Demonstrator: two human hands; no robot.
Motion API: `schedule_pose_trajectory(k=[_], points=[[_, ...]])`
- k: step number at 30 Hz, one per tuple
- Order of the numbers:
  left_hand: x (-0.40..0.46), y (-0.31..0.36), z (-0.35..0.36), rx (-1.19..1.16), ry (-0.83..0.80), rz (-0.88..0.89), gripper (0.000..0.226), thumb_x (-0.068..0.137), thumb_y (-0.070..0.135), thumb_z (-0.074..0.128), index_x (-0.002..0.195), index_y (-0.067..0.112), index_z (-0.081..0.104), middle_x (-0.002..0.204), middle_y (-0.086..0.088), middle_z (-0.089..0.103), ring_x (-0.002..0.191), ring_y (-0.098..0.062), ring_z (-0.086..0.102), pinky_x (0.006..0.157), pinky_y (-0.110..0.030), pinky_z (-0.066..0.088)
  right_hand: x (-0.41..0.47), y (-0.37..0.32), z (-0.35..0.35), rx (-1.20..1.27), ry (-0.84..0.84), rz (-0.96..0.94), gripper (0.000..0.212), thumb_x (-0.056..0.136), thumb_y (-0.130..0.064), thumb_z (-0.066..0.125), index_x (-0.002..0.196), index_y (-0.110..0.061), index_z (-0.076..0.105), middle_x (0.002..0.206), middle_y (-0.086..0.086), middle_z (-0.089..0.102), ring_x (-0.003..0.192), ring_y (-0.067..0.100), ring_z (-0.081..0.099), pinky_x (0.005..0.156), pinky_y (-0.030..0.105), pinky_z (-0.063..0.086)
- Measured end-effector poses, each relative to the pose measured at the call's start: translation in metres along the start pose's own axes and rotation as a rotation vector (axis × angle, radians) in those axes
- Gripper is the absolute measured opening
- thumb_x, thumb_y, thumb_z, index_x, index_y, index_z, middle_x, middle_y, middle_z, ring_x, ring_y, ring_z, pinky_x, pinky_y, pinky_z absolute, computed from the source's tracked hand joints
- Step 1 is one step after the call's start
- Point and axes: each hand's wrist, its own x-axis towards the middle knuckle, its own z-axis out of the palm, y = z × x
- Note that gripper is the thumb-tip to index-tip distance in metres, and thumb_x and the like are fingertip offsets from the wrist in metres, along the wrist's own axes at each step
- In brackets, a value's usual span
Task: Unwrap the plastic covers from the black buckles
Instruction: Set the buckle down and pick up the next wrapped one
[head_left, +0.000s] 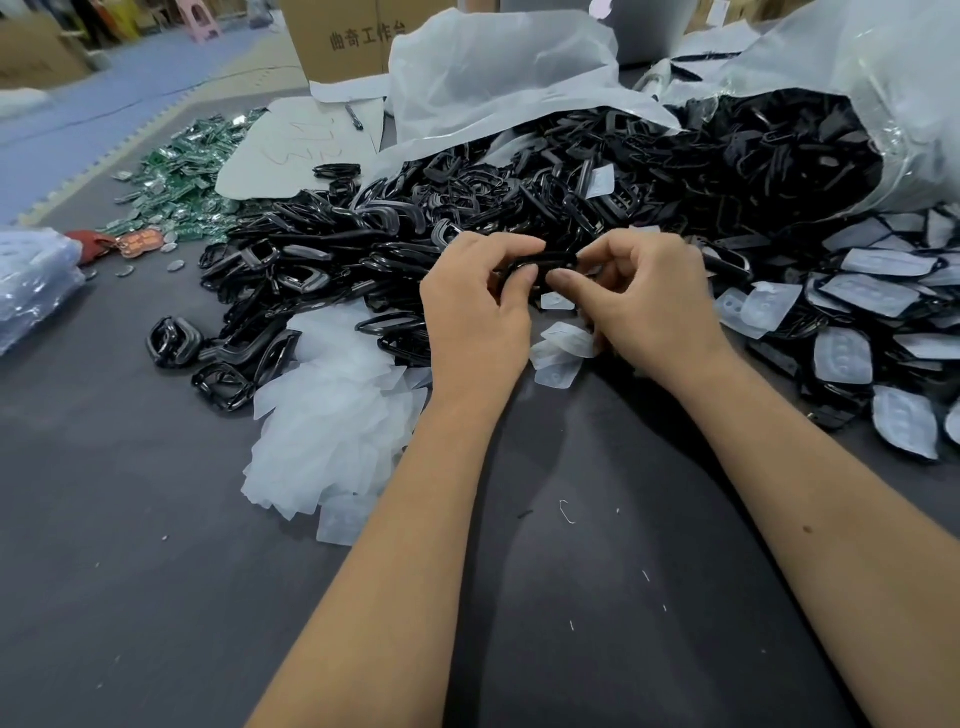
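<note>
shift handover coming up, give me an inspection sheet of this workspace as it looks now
surface: dark grey table, small white scraps scattered on it
job's things: black buckle held between both hands; heap of buckles spilling from a big plastic bag; wrapped buckles at right; pile of removed covers at left
clutter: green pieces, pen, paper sheet
hands: left hand and right hand both pinch the buckle
cables: nothing seen
surroundings: cardboard box, blue floor mats
</note>
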Motion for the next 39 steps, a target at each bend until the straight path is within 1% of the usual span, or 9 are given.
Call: schedule_pose_trajectory(k=[4,7,11,15,21,23,26,32,39], points=[[0.002,-0.004,-0.002,-0.007,0.129,-0.061,0.022,0.088,0.0,0.07,0.102,0.014,0.078,0.098,0.002,0.071,0.09,-0.015,0.069,0.085,-0.041,0.057,0.0,-0.001,-0.002,-0.452,-0.161,-0.108,0.042,0.088,-0.066,0.066,0.075,-0.026,0.068,0.066,-0.014,0.059,0.069,0.012,0.06,0.065,0.03,0.041],[0.002,-0.003,-0.003,-0.039,0.142,-0.115,0.021,0.09,0.002,0.07,0.102,0.017,0.077,0.099,0.003,0.069,0.083,-0.024,0.068,0.08,-0.05,0.056,0.001,-0.004,-0.003,-0.626,-0.242,-0.152,0.045,0.079,-0.072,0.067,0.07,-0.029,0.061,0.067,-0.015,0.057,0.073,0.012,0.058,0.061,0.029,0.035],[0.002,-0.001,-0.004,-0.09,0.112,-0.182,0.019,0.091,0.003,0.068,0.101,0.018,0.075,0.091,0.003,0.072,0.077,-0.032,0.067,0.075,-0.054,0.056,0.001,-0.003,-0.002,-0.308,-0.255,-0.117,0.035,0.082,-0.054,0.08,0.069,-0.03,0.06,0.066,-0.014,0.061,0.063,0.002,0.055,0.061,0.029,0.043],[0.002,0.003,-0.004,-0.146,0.09,-0.218,0.023,0.091,0.003,0.069,0.102,0.021,0.076,0.091,0.008,0.073,0.076,-0.035,0.066,0.075,-0.052,0.057,0.002,-0.003,-0.001,0.223,-0.058,-0.043,0.03,0.092,-0.033,0.079,0.077,-0.016,0.06,0.059,-0.016,0.056,0.053,-0.001,0.047,0.055,0.014,0.04],[0.001,0.005,-0.002,-0.171,0.03,-0.236,0.028,0.092,0.003,0.066,0.105,0.025,0.079,0.095,0.011,0.076,0.076,-0.029,0.067,0.076,-0.051,0.057,0.002,-0.002,0.0,0.644,-0.004,0.067,0.015,0.093,-0.014,0.078,0.099,-0.006,0.068,0.065,-0.006,0.061,0.053,0.009,0.049,0.048,0.02,0.04],[0.001,0.005,-0.001,-0.157,0.037,-0.237,0.027,0.091,0.005,0.067,0.103,0.026,0.079,0.095,0.011,0.077,0.076,-0.034,0.066,0.075,-0.05,0.058,0.003,-0.002,0.0,0.675,-0.001,0.073,0.016,0.092,-0.009,0.078,0.104,-0.002,0.07,0.069,0.0,0.064,0.057,0.013,0.053,0.05,0.023,0.042],[0.001,0.005,-0.001,-0.15,0.103,-0.253,0.026,0.091,0.007,0.068,0.104,0.026,0.079,0.096,0.01,0.077,0.078,-0.033,0.067,0.075,-0.05,0.059,0.003,-0.002,-0.001,0.675,-0.001,0.085,0.008,0.089,-0.006,0.081,0.092,-0.007,0.073,0.074,0.011,0.068,0.056,0.013,0.056,0.048,0.02,0.042],[0.003,0.002,-0.005,-0.121,0.347,-0.26,0.025,0.093,0.004,0.064,0.111,0.016,0.077,0.106,0.003,0.076,0.096,-0.019,0.072,0.085,-0.044,0.059,0.004,0.001,-0.007,0.627,-0.104,0.1,0.01,0.087,-0.006,0.082,0.082,-0.011,0.075,0.062,-0.007,0.064,0.054,0.005,0.054,0.052,0.015,0.042],[0.003,0.003,-0.006,-0.113,0.393,-0.248,0.025,0.094,0.002,0.063,0.111,0.013,0.077,0.107,0.002,0.075,0.094,-0.021,0.072,0.083,-0.043,0.058,0.005,0.002,-0.009,0.576,-0.168,0.185,0.016,0.084,-0.022,0.086,0.087,-0.01,0.075,0.064,-0.002,0.061,0.054,0.008,0.049,0.05,0.019,0.041]])
